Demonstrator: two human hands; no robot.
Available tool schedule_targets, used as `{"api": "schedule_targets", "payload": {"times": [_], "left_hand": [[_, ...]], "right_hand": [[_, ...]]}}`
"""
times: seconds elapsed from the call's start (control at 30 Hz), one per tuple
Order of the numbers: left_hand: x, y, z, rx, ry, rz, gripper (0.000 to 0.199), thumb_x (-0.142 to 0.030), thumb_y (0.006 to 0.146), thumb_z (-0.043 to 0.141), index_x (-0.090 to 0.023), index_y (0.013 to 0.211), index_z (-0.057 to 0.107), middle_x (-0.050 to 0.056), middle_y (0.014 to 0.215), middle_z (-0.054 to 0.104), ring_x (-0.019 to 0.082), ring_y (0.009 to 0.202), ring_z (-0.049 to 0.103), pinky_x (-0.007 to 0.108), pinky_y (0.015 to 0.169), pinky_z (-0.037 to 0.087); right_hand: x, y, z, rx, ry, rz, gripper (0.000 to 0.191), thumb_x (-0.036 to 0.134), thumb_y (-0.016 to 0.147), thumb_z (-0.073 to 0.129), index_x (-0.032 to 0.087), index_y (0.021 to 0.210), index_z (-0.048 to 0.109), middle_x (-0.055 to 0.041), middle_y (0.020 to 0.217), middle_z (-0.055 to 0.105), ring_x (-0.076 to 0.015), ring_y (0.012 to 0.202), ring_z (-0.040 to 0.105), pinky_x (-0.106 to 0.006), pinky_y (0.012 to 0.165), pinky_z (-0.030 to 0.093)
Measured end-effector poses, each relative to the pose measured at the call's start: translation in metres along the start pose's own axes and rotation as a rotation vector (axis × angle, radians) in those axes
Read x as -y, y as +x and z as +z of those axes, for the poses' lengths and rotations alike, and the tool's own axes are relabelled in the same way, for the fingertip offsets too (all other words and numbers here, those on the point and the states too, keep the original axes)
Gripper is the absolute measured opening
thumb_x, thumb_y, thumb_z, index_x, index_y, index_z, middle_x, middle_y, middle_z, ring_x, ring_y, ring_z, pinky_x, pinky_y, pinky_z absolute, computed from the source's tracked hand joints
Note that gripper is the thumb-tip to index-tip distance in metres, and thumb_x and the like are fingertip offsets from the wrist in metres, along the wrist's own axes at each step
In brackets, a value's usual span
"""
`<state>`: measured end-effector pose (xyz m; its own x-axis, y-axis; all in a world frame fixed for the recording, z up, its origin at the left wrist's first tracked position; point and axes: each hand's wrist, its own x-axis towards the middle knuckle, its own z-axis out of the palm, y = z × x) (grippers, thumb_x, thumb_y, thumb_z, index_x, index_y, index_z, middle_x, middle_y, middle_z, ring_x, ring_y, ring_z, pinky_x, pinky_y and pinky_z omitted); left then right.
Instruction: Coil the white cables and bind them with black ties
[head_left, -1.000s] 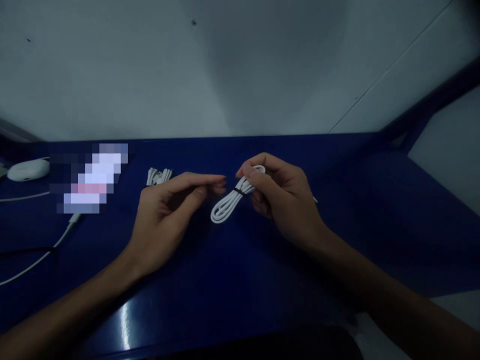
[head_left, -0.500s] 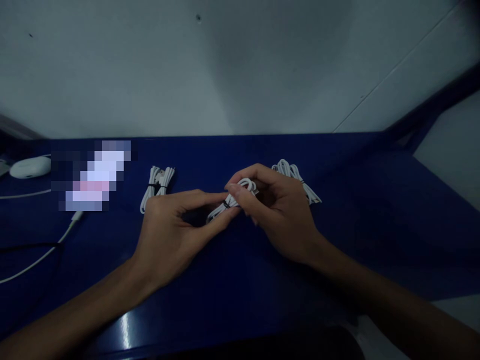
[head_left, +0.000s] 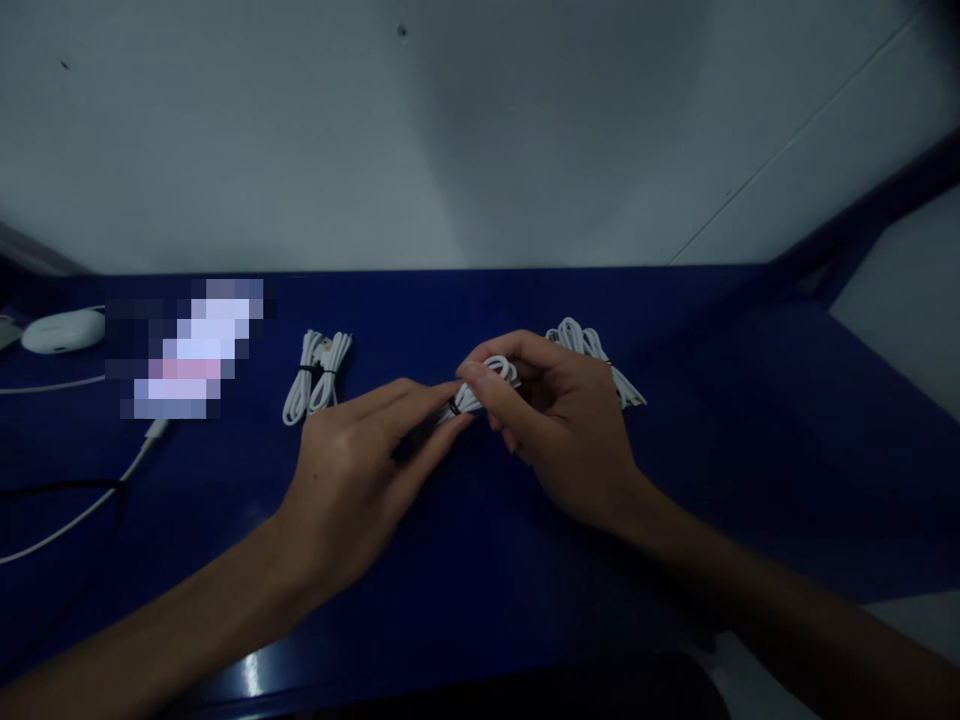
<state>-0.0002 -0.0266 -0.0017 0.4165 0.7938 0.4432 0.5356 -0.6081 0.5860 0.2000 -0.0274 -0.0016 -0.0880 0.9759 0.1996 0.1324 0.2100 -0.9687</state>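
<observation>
The held cable [head_left: 470,395] is showing white, its tie [head_left: 454,406] black; the left cables [head_left: 297,400] and right cables [head_left: 576,338] are showing white too. The table [head_left: 480,590] is gleaming dark blue, the wall [head_left: 285,150] looking grey.

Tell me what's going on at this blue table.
A person is holding a bundled white cable in both hands over the blue table. The left hand has its fingers about the bundle near its black tie; the right hand pinches the looped end. More tied cables lie to the left, and others lie partly hidden behind the right hand.
</observation>
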Motion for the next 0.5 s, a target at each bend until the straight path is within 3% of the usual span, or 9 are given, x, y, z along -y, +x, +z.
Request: {"api": "schedule_targets", "payload": {"times": [0.3, 0.5], "left_hand": [[0.0003, -0.0030, 0.0016, 0.034, 0.120, 0.121, 0.014, -0.017, 0.110, 0.064, -0.018, 0.120, 0.074, 0.003, 0.095, 0.075, 0.015, 0.075, 0.072, 0.028, 0.067, 0.054], [0.0018, -0.0051, 0.0039, -0.063, 0.156, 0.109, 0.021, -0.024, 0.108, 0.070, -0.027, 0.127, 0.077, 0.004, 0.100, 0.080, 0.019, 0.080, 0.076, 0.031, 0.068, 0.056]], "right_hand": [[0.0018, -0.0030, 0.0019, -0.008, -0.014, 0.014, 0.024, 0.046, 0.106, 0.075, 0.022, 0.101, 0.079, 0.0043, 0.063, 0.064, -0.0100, 0.047, 0.055, -0.024, 0.044, 0.043], [0.0034, -0.0024, 0.0033, -0.022, 0.042, 0.012, 0.024, 0.046, 0.104, 0.076, 0.023, 0.099, 0.078, 0.0041, 0.064, 0.064, -0.0104, 0.047, 0.055, -0.024, 0.043, 0.044]]}}
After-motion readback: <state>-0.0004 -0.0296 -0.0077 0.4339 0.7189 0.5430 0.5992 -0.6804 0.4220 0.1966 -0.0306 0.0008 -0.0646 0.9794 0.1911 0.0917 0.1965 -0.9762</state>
